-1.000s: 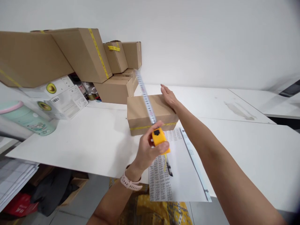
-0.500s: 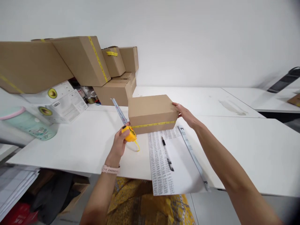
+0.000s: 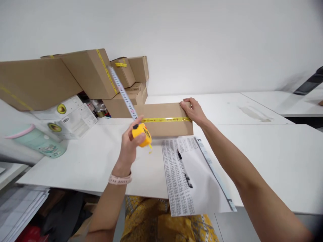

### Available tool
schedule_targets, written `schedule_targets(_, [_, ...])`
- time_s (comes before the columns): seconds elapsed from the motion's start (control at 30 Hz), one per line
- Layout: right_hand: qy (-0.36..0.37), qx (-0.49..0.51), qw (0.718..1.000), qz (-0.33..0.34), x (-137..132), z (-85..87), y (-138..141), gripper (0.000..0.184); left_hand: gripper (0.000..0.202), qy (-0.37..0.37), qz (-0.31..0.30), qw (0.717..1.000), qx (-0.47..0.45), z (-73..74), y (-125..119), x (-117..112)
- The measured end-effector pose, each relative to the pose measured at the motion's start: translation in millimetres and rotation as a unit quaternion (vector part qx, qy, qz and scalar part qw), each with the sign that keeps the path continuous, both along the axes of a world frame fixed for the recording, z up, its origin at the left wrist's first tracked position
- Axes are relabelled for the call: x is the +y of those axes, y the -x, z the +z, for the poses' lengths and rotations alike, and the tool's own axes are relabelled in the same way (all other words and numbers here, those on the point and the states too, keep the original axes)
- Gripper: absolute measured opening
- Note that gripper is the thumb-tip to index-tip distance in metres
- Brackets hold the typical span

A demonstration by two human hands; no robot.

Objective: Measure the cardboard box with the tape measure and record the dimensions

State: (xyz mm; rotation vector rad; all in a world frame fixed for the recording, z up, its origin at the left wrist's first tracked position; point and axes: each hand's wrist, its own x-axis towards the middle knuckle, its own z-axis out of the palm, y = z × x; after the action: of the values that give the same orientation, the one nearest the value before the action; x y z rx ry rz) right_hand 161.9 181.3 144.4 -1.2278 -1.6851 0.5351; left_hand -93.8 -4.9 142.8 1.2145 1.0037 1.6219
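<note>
Both hands raised: left [image 3: 130,145] gripping tape measure [image 3: 141,133], right [image 3: 193,111] clasping box [image 3: 164,114].

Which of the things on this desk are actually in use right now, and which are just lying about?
In use:
- yellow tape measure, blade out, held in the left hand
- cardboard box with yellow tape, right hand gripping its right end

Lying about:
- printed sheet with a pen on it
- stacked boxes at the wall
- mint-green cup

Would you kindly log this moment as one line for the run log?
left hand: holds yellow tape measure, blade out | right hand: grips cardboard box at right end | pen on printed sheet
</note>
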Motion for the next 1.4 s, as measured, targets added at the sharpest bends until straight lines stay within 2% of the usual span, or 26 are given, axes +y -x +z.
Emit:
schedule_targets(0.17, [-0.04, -0.045, 0.998, 0.023, 4, 12.4, 15, 0.028, 0.072, 0.081, -0.201, 0.976, -0.012, -22.9, -32, -26])
schedule_targets(0.23, [-0.061, -0.091, 0.994, 0.014, 7, 17.4, 19, 0.025, 0.073, 0.113, -0.248, 0.962, -0.032, -34.6, -39, -27])
schedule_targets(0.33, [-0.098, -0.167, 0.981, -0.004, 12, 20.8, 25, 0.027, 0.076, 0.137, -0.284, 0.948, -0.05, -50.3, -41, -26])
schedule_targets(0.43, [-0.145, -0.222, 0.964, -0.011, 17, 19.8, 30, 0.035, 0.079, 0.141, -0.304, 0.94, -0.06, -60.2, -36, -26])
schedule_targets(0.63, [-0.219, -0.339, 0.915, 0.012, 28, 17.1, 36, 0.055, 0.081, 0.143, -0.329, 0.928, -0.099, -69.8, -28, -28])
schedule_targets(0.8, [-0.243, -0.39, 0.888, 0.022, 32, 16.9, 36, 0.052, 0.082, 0.14, -0.33, 0.929, -0.089, -77.6, -28, -28])
schedule_targets(1.03, [-0.254, -0.393, 0.883, 0.022, 36, 13.6, 35, 0.051, 0.08, 0.135, -0.29, 0.946, 0.049, -88.2, -36, -24])
schedule_targets(1.4, [-0.243, -0.388, 0.889, 0.018, 32, 11.7, 34, 0.052, 0.073, 0.167, -0.309, 0.936, 0.02, -94.8, -35, -22])
